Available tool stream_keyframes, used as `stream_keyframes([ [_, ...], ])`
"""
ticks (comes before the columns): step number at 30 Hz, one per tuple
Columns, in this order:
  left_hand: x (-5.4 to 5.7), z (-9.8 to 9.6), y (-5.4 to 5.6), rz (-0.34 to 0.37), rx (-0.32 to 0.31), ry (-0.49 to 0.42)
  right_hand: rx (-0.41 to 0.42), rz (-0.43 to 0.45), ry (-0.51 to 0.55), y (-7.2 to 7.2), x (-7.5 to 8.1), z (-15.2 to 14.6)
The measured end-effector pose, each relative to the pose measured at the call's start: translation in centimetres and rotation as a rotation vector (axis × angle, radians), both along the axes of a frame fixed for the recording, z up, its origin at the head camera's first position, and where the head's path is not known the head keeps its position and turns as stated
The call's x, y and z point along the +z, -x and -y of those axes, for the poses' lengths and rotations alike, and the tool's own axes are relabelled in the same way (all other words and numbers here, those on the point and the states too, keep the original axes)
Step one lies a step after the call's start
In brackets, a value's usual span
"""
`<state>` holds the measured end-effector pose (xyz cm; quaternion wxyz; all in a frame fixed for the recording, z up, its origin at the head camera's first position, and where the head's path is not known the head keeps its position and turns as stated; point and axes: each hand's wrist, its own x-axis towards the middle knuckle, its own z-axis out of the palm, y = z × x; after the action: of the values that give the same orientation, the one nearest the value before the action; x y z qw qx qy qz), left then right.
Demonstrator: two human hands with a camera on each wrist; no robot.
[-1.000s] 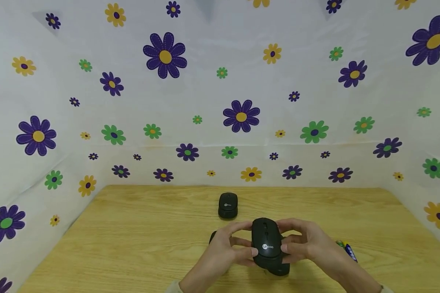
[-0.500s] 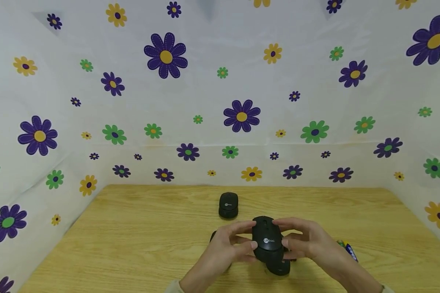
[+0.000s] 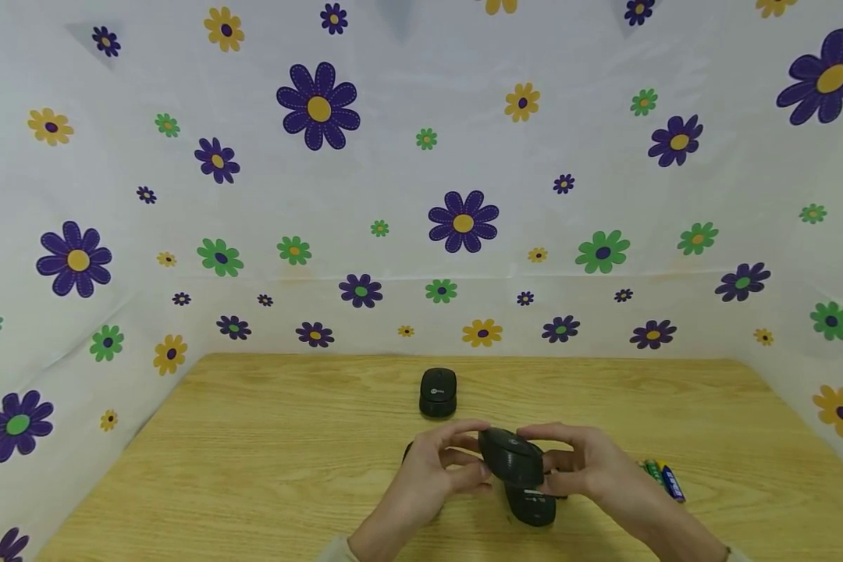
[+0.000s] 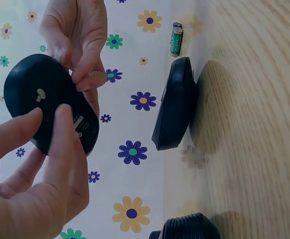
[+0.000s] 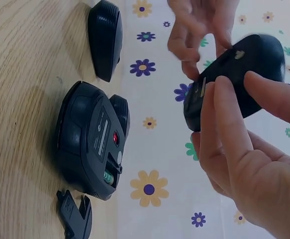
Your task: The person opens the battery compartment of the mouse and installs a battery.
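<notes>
A black computer mouse (image 3: pixel 511 459) is held up between both hands, tilted so that its rear end faces the head camera. The left hand (image 3: pixel 425 476) pinches one side of it with fingers and thumb, and the right hand (image 3: pixel 600 468) grips the other side. In the left wrist view the mouse's underside (image 4: pixel 55 89) shows a small pale logo and a label. Below it on the table an overturned mouse (image 5: pixel 92 139) lies with its battery slot uncovered, a green battery (image 5: pixel 108 177) inside and a red light on its base. Its loose-looking cover (image 5: pixel 75 214) is beside it.
Farther back on the wooden table (image 3: pixel 288 437) stands another black mouse (image 3: pixel 438 393). One more mouse (image 3: pixel 407 450) is mostly hidden behind the left hand. Green and blue batteries (image 3: pixel 673 482) lie to the right, near the right wrist. A flowered cloth (image 3: pixel 393 172) walls the back and sides.
The held mouse has tipped: its top with the logo faced the camera before, and now the rear end does. Both hands stay in nearly the same place, still holding it.
</notes>
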<state>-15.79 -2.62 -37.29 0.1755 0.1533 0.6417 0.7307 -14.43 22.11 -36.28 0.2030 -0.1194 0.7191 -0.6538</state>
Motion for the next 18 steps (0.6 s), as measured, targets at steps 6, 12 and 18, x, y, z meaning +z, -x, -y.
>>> stream_keyframes([
  [6, 0.05, 0.09, 0.04, -0.069, 0.019, 0.092, 0.025, -0.017, 0.032, -0.12, 0.15, 0.14],
  [12, 0.04, 0.21, 0.02, -0.162, 0.042, 0.221, 0.057, -0.043, 0.086, -0.14, 0.15, 0.35],
  [18, -0.12, -0.09, -0.13, -0.147, -0.009, 0.149, 0.024, -0.084, 0.007, -0.1, 0.19, 0.45],
])
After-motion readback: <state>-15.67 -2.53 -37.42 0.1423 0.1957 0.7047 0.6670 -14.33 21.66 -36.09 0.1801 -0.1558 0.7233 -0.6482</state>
